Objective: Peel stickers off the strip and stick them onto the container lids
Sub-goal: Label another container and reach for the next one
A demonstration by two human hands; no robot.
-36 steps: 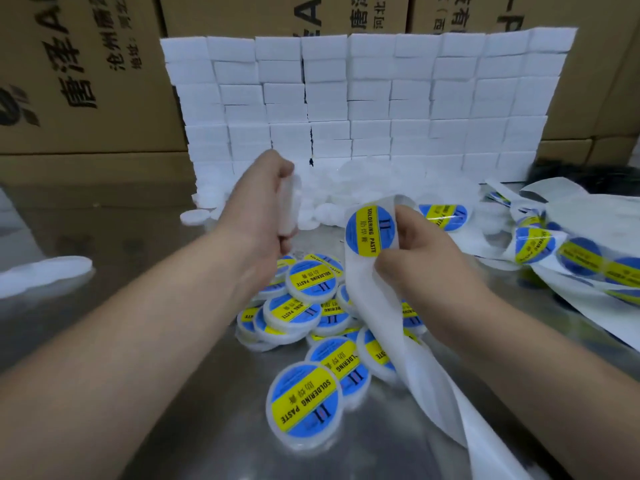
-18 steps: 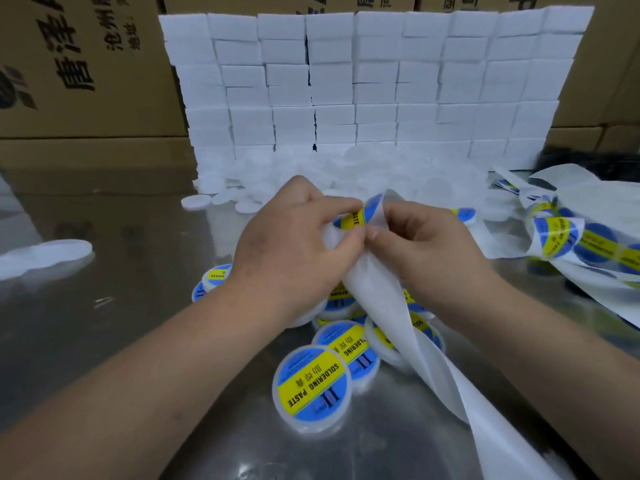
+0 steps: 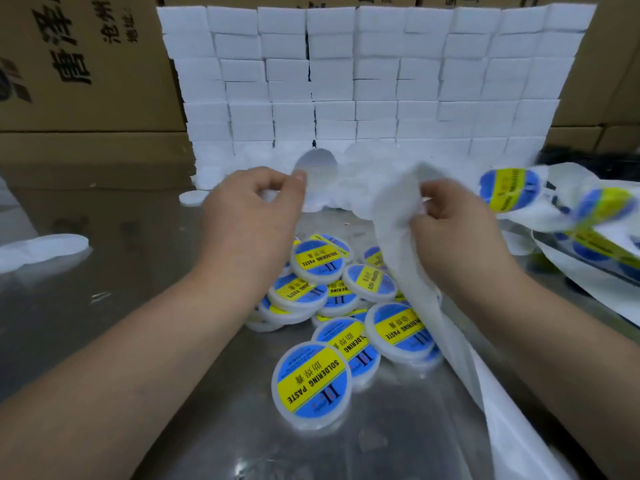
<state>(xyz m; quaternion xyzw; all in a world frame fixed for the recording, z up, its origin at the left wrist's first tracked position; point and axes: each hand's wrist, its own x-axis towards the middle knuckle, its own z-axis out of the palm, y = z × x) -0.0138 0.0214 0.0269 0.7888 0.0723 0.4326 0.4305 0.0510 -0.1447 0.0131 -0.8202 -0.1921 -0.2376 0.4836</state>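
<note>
Where the left hand [image 3: 256, 209] is: raised over the pile, with thumb and forefinger pinching the edge of a pale round sticker [image 3: 317, 168] that stands up just beyond the fingertips. Only a blank side shows, so calling it a sticker and not a thin lid is a judgement.
Right hand [image 3: 460, 230]: level with the left hand and apart from it, fingers curled round a bunched fold of the white strip [image 3: 398, 206].
Strip: it hangs from the right hand and runs down toward the person, inside the right forearm. That stretch looks like bare backing.
Unpeeled stickers [image 3: 509, 190]: blue and yellow, blurred, on more strip just outside the right hand.
Labelled lids [image 3: 346, 299]: a loose pile under and between both hands, a dozen or so, on the metal table [image 3: 138, 306].
Plain lids [image 3: 356, 157]: a white heap beyond both hands, at the foot of a wall of white blocks [image 3: 363, 81]. One lone lid [image 3: 190, 197] lies just outside the left hand.
Done: the pile is stickered, and one sticker appears to be off the strip.
Left: that sticker is on no lid yet. Going by the plain heap and the loaded strip, most of the job lies ahead.
</note>
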